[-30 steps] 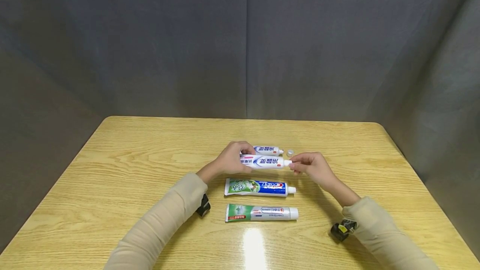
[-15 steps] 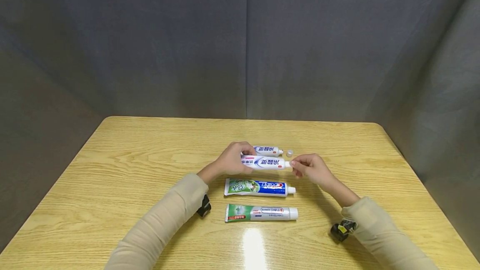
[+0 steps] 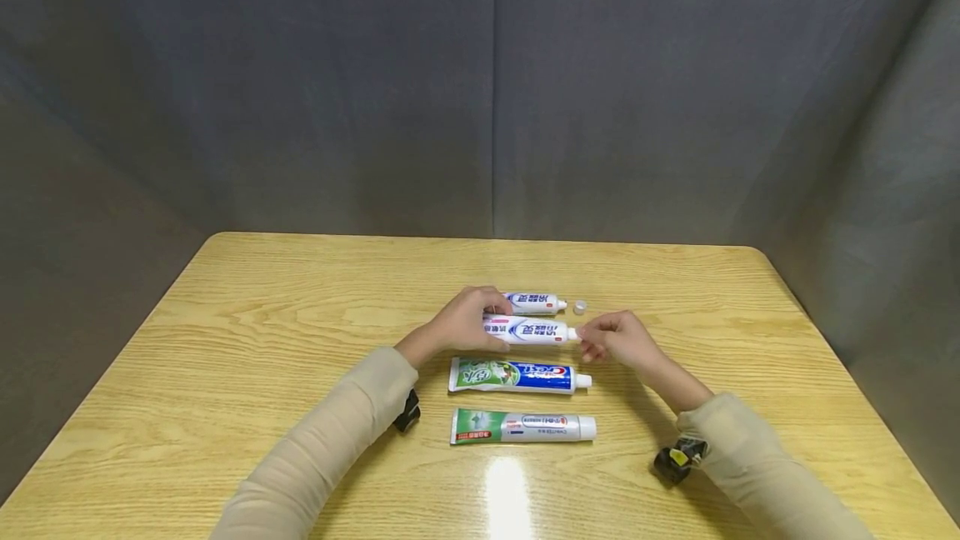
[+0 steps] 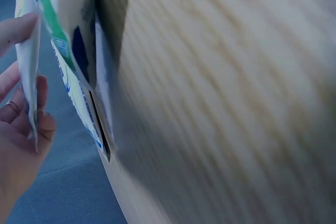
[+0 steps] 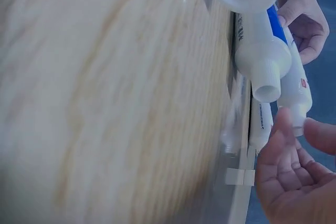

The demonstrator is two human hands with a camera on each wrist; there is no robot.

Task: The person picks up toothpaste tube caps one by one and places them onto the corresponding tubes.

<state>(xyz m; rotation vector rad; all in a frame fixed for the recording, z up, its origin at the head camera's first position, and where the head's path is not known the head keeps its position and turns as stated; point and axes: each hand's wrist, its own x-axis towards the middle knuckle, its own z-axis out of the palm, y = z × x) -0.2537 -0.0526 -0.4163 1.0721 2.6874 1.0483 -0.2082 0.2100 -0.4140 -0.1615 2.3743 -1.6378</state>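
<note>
My left hand [image 3: 467, 320] grips a white toothpaste tube [image 3: 531, 329] by its flat end, between thumb and fingers. The tube lies sideways, its small white cap [image 5: 298, 129] pointing right. Thumb and forefinger of my right hand [image 3: 618, 340] pinch that cap, with the other fingers curled beneath. Just behind is a matching white tube [image 3: 532, 303], partly hidden by my left hand, its nozzle bare. A loose cap [image 3: 580, 307] sits beside that nozzle. In the left wrist view, the held tube [image 4: 29, 56] shows edge-on between the fingers.
Nearer me, a blue and green Crest tube [image 3: 517, 375] and a green and silver tube [image 3: 525, 427] lie parallel, both capped. All are on a wooden table [image 3: 225, 407], with a grey curtain [image 3: 480, 90] behind its far edge.
The held tube has come slightly lower in the head view, toward the Crest tube. My right hand has moved a little down and left with its cap end.
</note>
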